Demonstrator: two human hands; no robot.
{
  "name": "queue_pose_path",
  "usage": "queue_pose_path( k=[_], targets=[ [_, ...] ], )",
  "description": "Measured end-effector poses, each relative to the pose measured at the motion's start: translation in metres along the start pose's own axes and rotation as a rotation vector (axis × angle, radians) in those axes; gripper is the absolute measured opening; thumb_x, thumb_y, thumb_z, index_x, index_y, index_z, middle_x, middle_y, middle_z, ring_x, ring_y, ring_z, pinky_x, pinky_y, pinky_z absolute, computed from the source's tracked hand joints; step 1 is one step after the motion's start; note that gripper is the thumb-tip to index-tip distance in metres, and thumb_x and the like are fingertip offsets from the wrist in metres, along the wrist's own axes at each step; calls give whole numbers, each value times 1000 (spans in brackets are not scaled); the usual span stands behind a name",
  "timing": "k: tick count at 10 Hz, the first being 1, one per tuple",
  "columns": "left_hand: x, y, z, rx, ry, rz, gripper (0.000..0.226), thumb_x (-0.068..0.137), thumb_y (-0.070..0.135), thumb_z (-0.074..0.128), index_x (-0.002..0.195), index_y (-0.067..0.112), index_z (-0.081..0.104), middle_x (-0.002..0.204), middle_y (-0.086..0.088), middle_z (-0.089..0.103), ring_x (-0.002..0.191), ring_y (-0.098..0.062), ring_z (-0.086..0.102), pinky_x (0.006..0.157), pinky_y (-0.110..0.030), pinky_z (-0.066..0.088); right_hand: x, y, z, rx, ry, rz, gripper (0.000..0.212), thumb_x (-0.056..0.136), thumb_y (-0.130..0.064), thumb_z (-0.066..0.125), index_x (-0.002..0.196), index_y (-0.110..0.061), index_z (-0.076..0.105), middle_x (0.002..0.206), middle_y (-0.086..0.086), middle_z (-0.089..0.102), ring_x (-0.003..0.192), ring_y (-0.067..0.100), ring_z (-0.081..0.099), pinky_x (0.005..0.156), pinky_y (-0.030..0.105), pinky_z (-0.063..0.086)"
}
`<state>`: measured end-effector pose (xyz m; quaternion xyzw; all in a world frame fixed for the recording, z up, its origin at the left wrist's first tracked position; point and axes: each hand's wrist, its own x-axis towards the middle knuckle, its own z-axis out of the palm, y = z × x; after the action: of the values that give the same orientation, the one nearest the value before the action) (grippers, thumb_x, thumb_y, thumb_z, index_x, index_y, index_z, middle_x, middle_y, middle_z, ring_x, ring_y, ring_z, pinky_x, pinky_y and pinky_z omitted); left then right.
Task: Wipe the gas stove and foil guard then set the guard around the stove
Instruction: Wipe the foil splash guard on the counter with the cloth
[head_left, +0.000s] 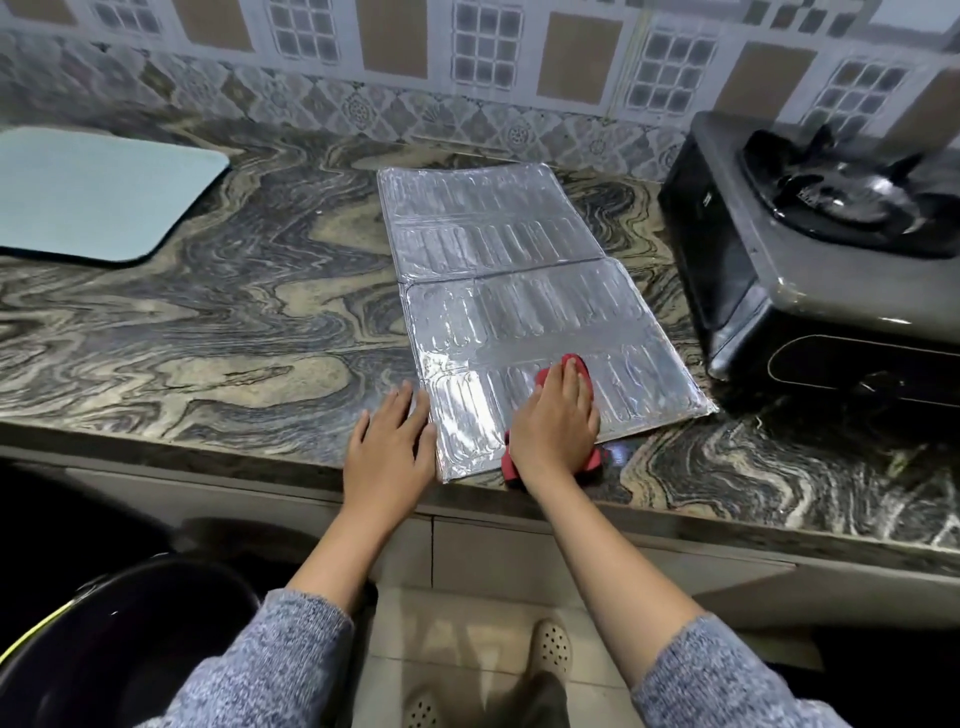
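Observation:
The silver foil guard lies flat and unfolded on the marbled counter, running from the back wall to the front edge. My right hand presses flat on a red cloth over the guard's near panel; the cloth shows past my fingertips and under my wrist. My left hand rests palm down, fingers spread, on the guard's near left edge and the counter beside it. The dark single-burner gas stove stands to the right of the guard, apart from it.
A pale blue mat lies at the counter's far left. The counter's front edge runs just below my hands. A dark bucket stands on the floor at lower left. A tiled wall backs the counter.

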<state>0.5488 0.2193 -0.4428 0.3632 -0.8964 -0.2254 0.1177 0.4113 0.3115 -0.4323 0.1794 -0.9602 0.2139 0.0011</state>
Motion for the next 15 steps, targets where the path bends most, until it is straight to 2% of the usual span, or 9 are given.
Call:
queue_pose_path(
  k=[2,4,6,8,9,11,12,14,15],
  targets=[
    [1,1,-1,16,-14,4,48,98,36,29,145,27,29,156,8,18,145,-7,10,117,-34,5,-10,-23,8,48,13,40,51,98,-24,32,146,-15,22,157,-2,17,144,16,14,115,38,14],
    [2,0,-4,15,-43,3,48,98,34,31,145,26,27,157,7,16,145,-7,7,117,-33,3,-27,-43,20,69,-27,-84,52,96,-22,33,146,-15,22,156,-3,18,144,14,13,115,36,11],
    [3,-1,-4,11,-62,4,49,99,36,30,146,26,25,157,7,13,145,-6,5,117,-33,1,-33,-34,15,45,-143,-366,49,98,-24,29,146,-18,24,156,-5,20,143,12,15,115,33,11],
    [2,-1,-4,13,-76,1,50,98,39,28,146,27,24,157,8,12,145,-6,4,117,-33,0,-29,8,-6,136,-306,-734,52,87,-33,29,133,-19,50,143,-2,46,134,18,40,107,32,27],
    [2,0,-5,15,-77,-1,50,98,40,28,146,27,24,157,7,12,145,-7,4,117,-34,0,-22,28,-16,127,-301,-742,50,88,-33,31,132,-20,51,141,-4,47,133,15,40,107,29,27],
    [1,4,-4,-5,-62,-26,48,98,40,30,145,29,28,157,7,14,145,-7,5,117,-34,-1,-6,46,-33,295,-387,-494,50,87,-38,43,135,-25,45,143,-5,44,132,13,39,111,34,30],
    [1,5,-4,-8,-51,-35,48,98,39,31,145,29,28,157,7,15,145,-7,5,117,-34,0,3,36,-38,363,-337,-410,41,94,-25,49,133,-10,47,140,5,45,131,18,38,104,18,21],
    [1,4,-3,6,-50,-29,49,98,39,30,146,29,27,157,7,15,145,-7,5,117,-34,0,15,24,-31,254,-328,-359,38,94,-23,48,129,-8,53,130,9,55,123,25,45,103,29,32],
    [1,5,-2,0,-43,-26,49,98,39,30,145,28,27,157,6,15,145,-7,6,117,-34,0,23,15,-32,267,-302,-275,34,90,-18,55,121,-6,58,121,12,60,114,26,52,92,24,36]
  ],
)
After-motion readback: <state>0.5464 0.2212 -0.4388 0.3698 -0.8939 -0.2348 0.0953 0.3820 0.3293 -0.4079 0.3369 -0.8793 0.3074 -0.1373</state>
